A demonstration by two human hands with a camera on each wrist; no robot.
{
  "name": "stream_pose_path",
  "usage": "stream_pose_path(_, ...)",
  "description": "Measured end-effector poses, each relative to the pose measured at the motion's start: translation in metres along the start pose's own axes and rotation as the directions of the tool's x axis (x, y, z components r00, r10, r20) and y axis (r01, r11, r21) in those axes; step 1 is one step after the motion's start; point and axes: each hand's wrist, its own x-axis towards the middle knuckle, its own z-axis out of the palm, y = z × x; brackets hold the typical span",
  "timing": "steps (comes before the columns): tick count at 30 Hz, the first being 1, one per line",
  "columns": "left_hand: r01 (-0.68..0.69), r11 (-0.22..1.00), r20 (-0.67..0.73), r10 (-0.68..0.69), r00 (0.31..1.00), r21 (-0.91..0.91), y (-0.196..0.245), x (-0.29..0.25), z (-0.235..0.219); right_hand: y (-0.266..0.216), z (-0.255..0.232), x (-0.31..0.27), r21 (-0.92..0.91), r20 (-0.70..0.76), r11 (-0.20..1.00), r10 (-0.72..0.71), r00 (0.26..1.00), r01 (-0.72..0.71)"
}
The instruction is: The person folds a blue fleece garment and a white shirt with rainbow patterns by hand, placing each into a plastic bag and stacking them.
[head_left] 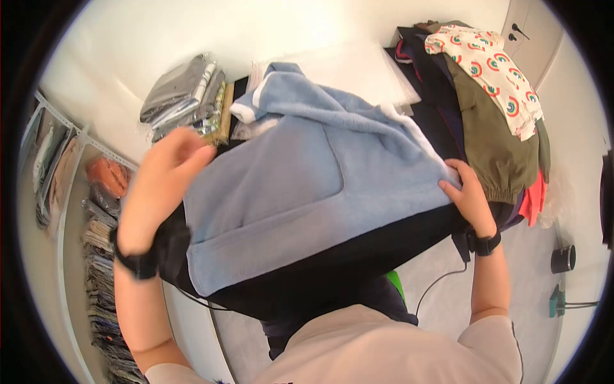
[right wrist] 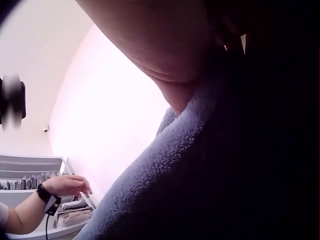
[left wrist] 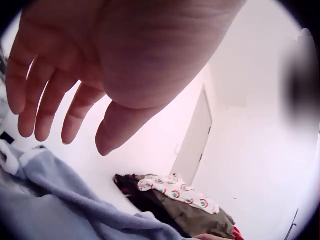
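A light blue fleece garment point(head_left: 288, 173) with white trim and a large sewn-on panel lies spread over a black-covered table. My right hand point(head_left: 472, 195) grips its right edge, thumb on top and the other fingers partly hidden by the cloth. In the right wrist view the fleece point(right wrist: 150, 160) runs up to that hand in deep shadow. My left hand point(head_left: 167, 169) is raised over the garment's left side. In the left wrist view, the left hand point(left wrist: 95, 65) has its fingers loosely extended and apart, with nothing held.
Bagged folded clothes point(head_left: 182, 93) are stacked at the back left, beside clear plastic sheets point(head_left: 358, 70). A rainbow-print white garment point(head_left: 492, 64) and olive trousers point(head_left: 499, 147) lie piled at the right. Shelves point(head_left: 70, 166) of folded clothes stand at the left. Cables hang from both wrists.
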Motion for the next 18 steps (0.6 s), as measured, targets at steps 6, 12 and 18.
stream_pose_path(6,-0.215,0.972,0.088,0.207,0.974,0.097,-0.035,0.124,0.108,0.017,-0.004,-0.007,0.173,-0.013,0.982,-0.071,0.997,0.072)
stream_pose_path(12,-0.125,0.901,0.057,0.111,0.992,0.415,-0.042,0.158,0.174,0.020,-0.010,-0.004,0.249,0.043,0.967,-0.063,0.997,0.050)
stream_pose_path(18,-0.158,0.969,-0.318,0.213,0.924,0.192,-0.052,0.168,0.138,0.021,-0.001,-0.003,0.224,-0.045,0.974,-0.017,0.999,0.027)
